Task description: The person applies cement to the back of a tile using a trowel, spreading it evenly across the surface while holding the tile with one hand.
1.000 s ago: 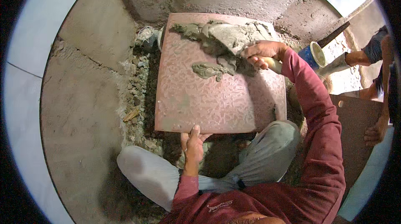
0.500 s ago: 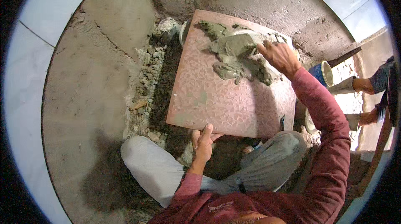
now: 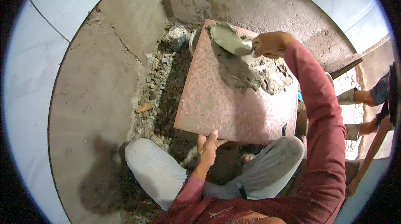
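A square pinkish tile [image 3: 213, 98] with a raised pattern lies in front of me, its near edge above my knees. My left hand [image 3: 207, 148] grips that near edge, thumb on top and fingers underneath. On the far part of the tile sits a heap of wet grey mortar [image 3: 242, 73]. My right hand [image 3: 271, 44] is closed round the handle of a trowel [image 3: 229, 39], most of which I see as a mortar-coated blade. The blade is over the far edge of the mortar heap. The handle itself is mostly hidden in my fist.
Loose gravel [image 3: 156, 86] lies in a strip left of the tile, with a pot of whitish strands [image 3: 177, 34] at its far end. A rough plastered wall [image 3: 259, 4] stands behind. Another person's legs [image 3: 365, 96] are at the right.
My right hand has moved the trowel farther away and slightly left, and its blade now shows clearly. The mortar is shifted and roughened. My left hand keeps its grip on the tile.
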Available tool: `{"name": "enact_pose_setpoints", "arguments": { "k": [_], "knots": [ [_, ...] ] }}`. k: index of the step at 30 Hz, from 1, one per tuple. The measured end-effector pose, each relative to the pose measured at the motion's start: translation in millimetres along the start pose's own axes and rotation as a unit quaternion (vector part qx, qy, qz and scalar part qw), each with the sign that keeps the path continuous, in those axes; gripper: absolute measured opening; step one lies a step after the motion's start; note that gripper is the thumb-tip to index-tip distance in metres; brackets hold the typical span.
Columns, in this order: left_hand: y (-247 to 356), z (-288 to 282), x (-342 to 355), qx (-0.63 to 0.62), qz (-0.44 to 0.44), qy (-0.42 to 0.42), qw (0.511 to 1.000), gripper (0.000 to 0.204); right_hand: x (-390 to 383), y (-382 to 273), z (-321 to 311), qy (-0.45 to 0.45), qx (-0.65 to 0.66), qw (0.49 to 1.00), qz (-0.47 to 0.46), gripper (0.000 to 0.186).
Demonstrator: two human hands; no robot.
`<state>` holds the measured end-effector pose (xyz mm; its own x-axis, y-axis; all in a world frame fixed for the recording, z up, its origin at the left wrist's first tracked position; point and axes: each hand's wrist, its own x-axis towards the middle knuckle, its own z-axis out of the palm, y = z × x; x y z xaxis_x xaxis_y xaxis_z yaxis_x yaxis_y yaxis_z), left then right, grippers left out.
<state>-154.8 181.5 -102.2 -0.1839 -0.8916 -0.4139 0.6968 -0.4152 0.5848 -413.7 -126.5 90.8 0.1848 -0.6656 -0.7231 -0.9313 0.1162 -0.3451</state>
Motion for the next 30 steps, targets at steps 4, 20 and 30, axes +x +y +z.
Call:
{"name": "enact_pose_setpoints", "arguments": {
  "k": [4,20,30],
  "knots": [
    [0,-2,-2,0.020,0.001,0.038,0.999,0.051,-36,-21,-19,0.095,-0.018,0.993,-0.069,0.026],
    [-6,-2,-2,0.009,-0.001,0.062,0.998,0.049,69,43,-30,0.185,-0.266,0.940,-0.102,0.025],
    [8,3,-1,0.038,-0.010,0.038,0.998,0.047,0,31,35,0.286,-0.373,0.859,-0.204,0.022]
  ]
}}
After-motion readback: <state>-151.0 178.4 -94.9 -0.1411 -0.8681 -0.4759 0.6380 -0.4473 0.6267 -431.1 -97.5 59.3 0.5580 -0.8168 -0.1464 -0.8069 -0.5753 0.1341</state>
